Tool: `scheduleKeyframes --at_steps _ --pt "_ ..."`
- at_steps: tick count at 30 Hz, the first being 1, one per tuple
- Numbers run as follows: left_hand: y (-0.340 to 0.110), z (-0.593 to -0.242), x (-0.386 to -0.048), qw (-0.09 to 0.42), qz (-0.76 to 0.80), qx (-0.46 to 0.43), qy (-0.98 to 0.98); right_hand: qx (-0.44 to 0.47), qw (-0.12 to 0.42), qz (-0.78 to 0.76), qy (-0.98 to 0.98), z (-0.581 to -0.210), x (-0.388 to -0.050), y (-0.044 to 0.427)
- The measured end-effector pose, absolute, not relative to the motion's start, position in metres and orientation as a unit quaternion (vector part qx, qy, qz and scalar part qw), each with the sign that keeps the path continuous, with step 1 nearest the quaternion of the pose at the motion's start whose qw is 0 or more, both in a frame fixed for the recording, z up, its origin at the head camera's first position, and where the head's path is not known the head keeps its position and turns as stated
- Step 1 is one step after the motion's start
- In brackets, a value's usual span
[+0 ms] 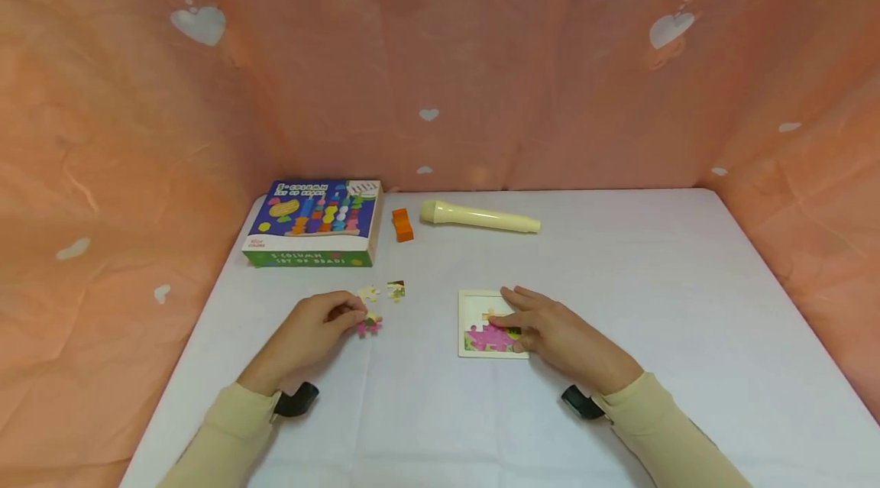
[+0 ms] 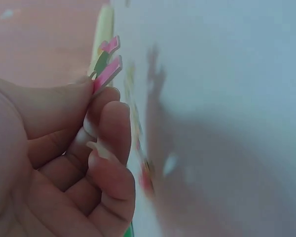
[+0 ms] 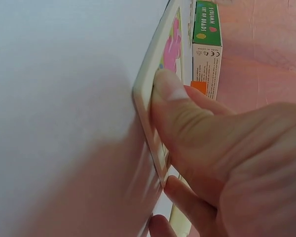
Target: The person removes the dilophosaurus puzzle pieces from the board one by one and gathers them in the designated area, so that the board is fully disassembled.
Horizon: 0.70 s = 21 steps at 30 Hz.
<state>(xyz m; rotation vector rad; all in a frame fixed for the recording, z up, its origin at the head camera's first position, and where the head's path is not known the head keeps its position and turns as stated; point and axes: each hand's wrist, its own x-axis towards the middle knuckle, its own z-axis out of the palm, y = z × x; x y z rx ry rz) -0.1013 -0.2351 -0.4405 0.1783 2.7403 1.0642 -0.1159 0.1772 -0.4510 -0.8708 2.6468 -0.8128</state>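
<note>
My left hand (image 1: 319, 328) pinches a pink and green jigsaw piece (image 2: 108, 74) between thumb and forefinger, tipped up off the table in the left wrist view. Close by in the head view lie a pale yellow piece (image 1: 368, 294) and a brown, yellow and green piece (image 1: 396, 289). My right hand (image 1: 553, 328) rests over the right side of a square puzzle tray (image 1: 462, 328), fingers spread and fairly straight. One fingertip touches the pink picture pieces (image 1: 484, 337) in its lower half. In the right wrist view, the thumb (image 3: 170, 91) presses near a tray corner.
A boxed bead set (image 1: 309, 224) stands at the back left of the white table (image 1: 619, 244). Right of it lie an orange block (image 1: 402, 225) and a pale yellow microphone-shaped stick (image 1: 481, 218). Orange cloth (image 1: 481, 60) hangs behind the table and on both sides.
</note>
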Motion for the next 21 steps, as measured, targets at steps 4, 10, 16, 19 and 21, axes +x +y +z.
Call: scheduleKeyframes --at_steps 4,10,16,19,21 --pt "-0.258 -0.444 -0.091 0.088 0.342 0.041 0.935 -0.300 0.116 -0.273 0.907 -0.450 -0.115 0.177" --pt "-0.265 -0.451 -0.087 0.087 0.340 0.034 0.936 -0.295 0.113 -0.273 0.908 -0.452 -0.114 0.178" --pt "-0.266 -0.453 -0.086 0.080 0.339 0.027 0.937 -0.301 0.095 -0.259 0.913 -0.452 -0.112 0.177" --pt "-0.267 -0.453 -0.086 0.073 0.336 0.032 0.939 -0.287 0.094 -0.263 0.916 -0.452 -0.112 0.177" --pt "-0.266 -0.453 -0.086 0.068 0.332 0.033 0.940 -0.272 0.098 -0.275 0.917 -0.452 -0.112 0.177"
